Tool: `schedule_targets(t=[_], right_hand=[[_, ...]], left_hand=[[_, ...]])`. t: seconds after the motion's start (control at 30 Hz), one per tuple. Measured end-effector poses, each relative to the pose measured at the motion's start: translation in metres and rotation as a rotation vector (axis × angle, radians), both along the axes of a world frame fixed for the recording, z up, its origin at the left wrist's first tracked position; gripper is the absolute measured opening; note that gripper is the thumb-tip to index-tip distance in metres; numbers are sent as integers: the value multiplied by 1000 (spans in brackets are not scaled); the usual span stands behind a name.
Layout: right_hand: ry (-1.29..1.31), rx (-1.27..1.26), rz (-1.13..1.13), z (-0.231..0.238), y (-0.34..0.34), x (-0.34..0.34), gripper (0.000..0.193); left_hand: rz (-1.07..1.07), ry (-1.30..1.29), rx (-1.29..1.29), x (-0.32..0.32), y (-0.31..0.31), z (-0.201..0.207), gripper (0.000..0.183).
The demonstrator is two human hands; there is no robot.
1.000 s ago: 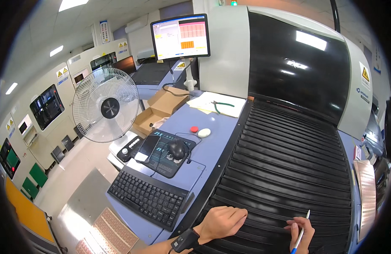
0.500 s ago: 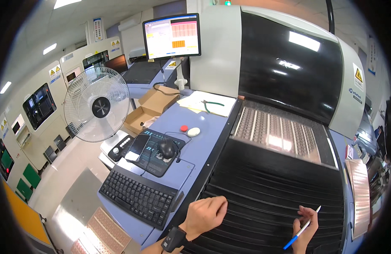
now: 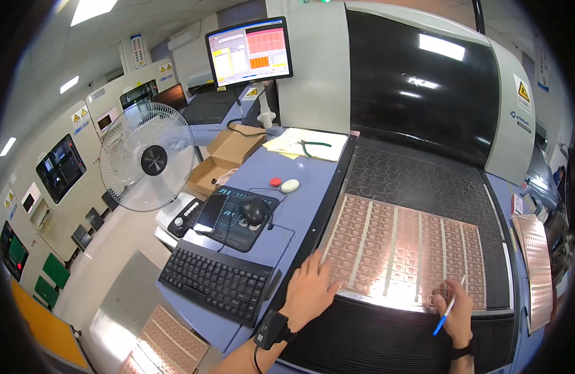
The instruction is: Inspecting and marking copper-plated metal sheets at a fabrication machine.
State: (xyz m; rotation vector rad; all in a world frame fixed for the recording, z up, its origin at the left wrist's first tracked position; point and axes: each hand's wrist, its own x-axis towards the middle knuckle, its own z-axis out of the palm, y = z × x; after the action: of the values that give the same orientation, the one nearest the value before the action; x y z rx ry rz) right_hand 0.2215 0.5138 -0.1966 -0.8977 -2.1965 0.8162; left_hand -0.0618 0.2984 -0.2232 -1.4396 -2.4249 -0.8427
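Note:
A copper-coloured circuit board panel [image 3: 409, 249], printed with rows of small pads, lies flat on the dark patterned machine bed [image 3: 424, 181]. My left hand [image 3: 309, 292] is open, its fingers stretched toward the panel's near left corner; whether they touch it I cannot tell. A black band with a box and cord circles that wrist. Over the panel's near right edge, my right hand [image 3: 455, 308] holds a white pen [image 3: 449, 308] with a blue end pointing down and toward me. Its fingertips are close to the panel.
Black pleated bellows [image 3: 387, 340] span the space before the panel; the machine's dark hood [image 3: 424, 87] rises behind. To the left are a keyboard [image 3: 215, 280], mouse [image 3: 253, 212], phone [image 3: 211, 213], fan [image 3: 151, 159], cardboard box [image 3: 228, 156] and monitor [image 3: 250, 53]. More panels stand right [image 3: 533, 268] and lower left [image 3: 162, 343].
The bed with the panel has slid out toward me from under the hood, and the bellows have folded together. My left hand has opened and reached forward; the right still holds the pen.

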Motion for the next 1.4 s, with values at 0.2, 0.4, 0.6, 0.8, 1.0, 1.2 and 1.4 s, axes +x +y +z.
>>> schedule_targets(t=[0.2,0.4,0.6,0.8,1.0,1.2,1.4], right_hand=[[-203,29,150,15,-10,-13,38],[-253,56,127,-5,2,-1,54],[-201,261,164,-9,-1,-5,48],[-45,297,-54,-15,3,-7,23],[-187,282,203,-16,6,-11,39],[-238,101,135,-2,-11,-12,38],[-218,147,145,-21,5,-1,59]], left_hand=[[29,-139,12,5,1,2,52],[83,-454,181,9,7,9,45],[16,-256,462,4,1,17,35],[-122,-570,895,18,-12,49,29],[-3,-250,516,12,-2,16,35],[-2,-30,55,19,3,-7,43],[-115,-536,705,12,8,20,42]])
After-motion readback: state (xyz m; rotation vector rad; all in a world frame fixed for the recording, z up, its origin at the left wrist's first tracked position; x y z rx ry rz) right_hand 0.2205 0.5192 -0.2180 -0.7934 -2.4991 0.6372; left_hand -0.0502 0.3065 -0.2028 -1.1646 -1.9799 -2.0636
